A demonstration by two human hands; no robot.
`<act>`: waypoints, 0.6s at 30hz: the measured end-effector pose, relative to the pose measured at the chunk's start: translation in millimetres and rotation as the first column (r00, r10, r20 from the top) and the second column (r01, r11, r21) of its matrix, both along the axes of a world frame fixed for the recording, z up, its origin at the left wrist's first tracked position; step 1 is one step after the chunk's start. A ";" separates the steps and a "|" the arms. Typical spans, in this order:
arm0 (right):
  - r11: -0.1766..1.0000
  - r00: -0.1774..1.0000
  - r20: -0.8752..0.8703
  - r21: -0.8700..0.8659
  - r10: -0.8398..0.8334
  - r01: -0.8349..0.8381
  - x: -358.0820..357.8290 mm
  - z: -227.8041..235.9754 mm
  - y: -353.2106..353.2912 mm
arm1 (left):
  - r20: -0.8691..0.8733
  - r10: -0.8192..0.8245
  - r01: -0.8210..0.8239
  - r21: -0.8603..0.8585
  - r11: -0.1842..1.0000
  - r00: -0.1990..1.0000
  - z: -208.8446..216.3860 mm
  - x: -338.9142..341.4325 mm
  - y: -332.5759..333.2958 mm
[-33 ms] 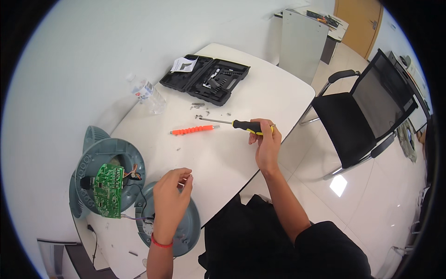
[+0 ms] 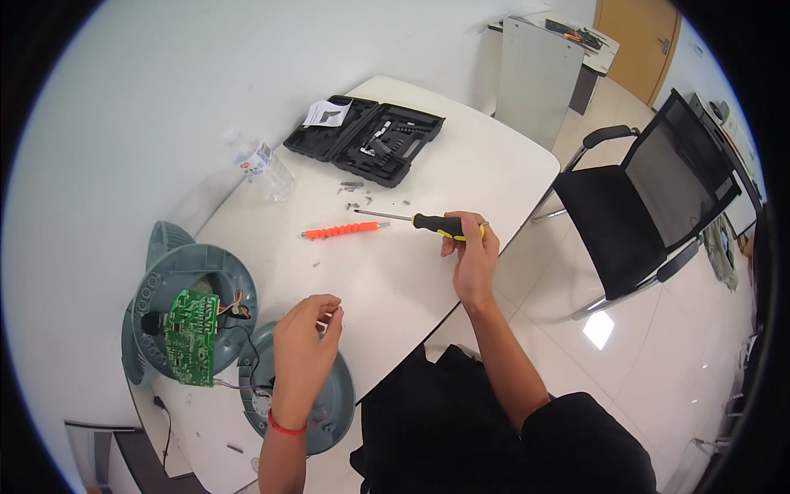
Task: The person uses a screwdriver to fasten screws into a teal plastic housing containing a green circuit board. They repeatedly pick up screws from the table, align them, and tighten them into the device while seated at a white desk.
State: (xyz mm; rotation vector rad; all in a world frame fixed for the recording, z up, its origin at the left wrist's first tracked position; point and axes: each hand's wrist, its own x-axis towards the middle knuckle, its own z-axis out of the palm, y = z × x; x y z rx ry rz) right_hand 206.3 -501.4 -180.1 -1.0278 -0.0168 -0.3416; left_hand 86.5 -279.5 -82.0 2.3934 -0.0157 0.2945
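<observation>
My right hand (image 2: pixel 476 262) grips a screwdriver (image 2: pixel 434 224) over the counter (image 2: pixel 403 284); my left hand (image 2: pixel 304 339) curls above a grey cover (image 2: pixel 339 395), pinching something or not, I can't tell.

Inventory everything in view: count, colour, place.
Table: 1, white, centre
Screwdriver: 1, black and yellow, over table
Flexible shaft: 1, orange, table centre
Small metal parts: several, grey, on table
Tool case: 1, black, far on table
Paper: 1, white, on tool case
Bottle: 1, transparent, beside tool case
Housing: 1, grey-blue, table left
Circuit board: 1, green, across housing
Shell: 1, grey-blue, beside housing
Plug cable: 1, black, lower left
Mesh chair: 1, black, right
Panel: 1, grey, beyond table
Side desk: 1, white, top right
Door: 1, brown, upper right
Left grip: 1, bare, over shell
Right grip: 1, bare, around screwdriver
</observation>
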 end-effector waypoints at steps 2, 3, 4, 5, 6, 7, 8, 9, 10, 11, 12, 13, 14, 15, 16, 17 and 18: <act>1.000 1.000 -0.025 -0.023 0.004 -0.005 -1.6 -0.6 0.9 | -0.060 0.009 -0.007 0.045 0.999 0.998 -4.0 10.6 1.0; 1.000 1.000 -0.030 -0.013 0.002 -0.002 -2.1 -1.0 1.8 | -0.043 -0.007 0.010 0.081 0.997 0.999 -6.6 15.0 2.2; 1.000 0.999 -0.035 -0.002 0.001 -0.001 -2.1 -1.0 2.7 | -0.028 -0.023 0.026 0.117 0.993 0.999 -9.8 19.2 3.6; 1.000 0.999 -0.044 -0.011 -0.002 0.002 -2.2 -0.6 1.9 | -0.015 -0.047 0.049 0.152 0.987 0.999 -14.1 25.2 4.6; 1.000 0.999 -0.053 -0.019 -0.004 0.003 -2.6 0.7 1.2 | -0.015 -0.061 0.063 0.197 0.978 0.998 -18.6 31.7 6.0; 1.000 0.998 -0.062 -0.028 -0.006 0.004 -2.5 1.3 0.5 | -0.015 -0.074 0.075 0.241 0.968 0.997 -23.1 38.5 7.7; 0.999 0.998 -0.062 -0.045 -0.001 -0.002 -2.2 1.0 0.6 | -0.018 -0.084 0.086 0.291 0.953 0.996 -25.9 43.6 10.1; 0.998 0.998 -0.062 -0.062 0.004 -0.008 -1.5 0.5 0.4 | -0.011 -0.060 0.060 0.307 0.950 0.998 -28.9 48.5 10.2; 0.997 0.998 -0.061 -0.080 0.009 -0.014 -1.1 0.4 1.4 | -0.003 -0.036 0.035 0.323 0.946 0.999 -32.1 53.1 8.4; 0.996 0.998 -0.065 -0.084 0.017 -0.022 -0.9 1.5 1.9 | 0.006 -0.019 0.016 0.338 0.941 1.000 -33.9 57.0 7.1; 0.996 0.997 -0.070 -0.088 0.025 -0.031 -0.9 2.7 2.7 | 0.022 -0.015 0.005 0.407 0.913 1.000 -34.4 58.9 9.1; 0.995 0.997 -0.074 -0.092 0.032 -0.039 -1.0 3.4 3.7 | 0.039 -0.013 -0.007 0.473 0.881 0.999 -34.5 60.1 12.4; 0.996 0.997 -0.077 -0.078 0.030 -0.036 -1.0 3.5 2.8 | 0.055 -0.017 -0.015 0.532 0.847 0.998 -36.1 61.7 13.5; 0.997 0.996 -0.080 -0.064 0.027 -0.033 -1.1 3.6 3.3 | 0.042 -0.013 -0.011 0.516 0.856 0.999 -35.7 61.3 15.8; 0.998 0.996 -0.083 -0.051 0.025 -0.030 -1.5 3.4 3.1 | 0.029 -0.009 -0.006 0.500 0.866 1.000 -32.9 59.1 19.3; 0.999 0.998 -0.068 -0.038 0.019 -0.021 -1.5 3.1 2.4 | 0.017 0.000 -0.008 0.486 0.874 1.000 -28.6 55.8 22.1; 1.000 0.999 -0.052 -0.024 0.012 -0.014 -1.9 2.8 1.9 | 0.010 0.006 -0.009 0.444 0.896 1.000 -22.9 51.8 23.3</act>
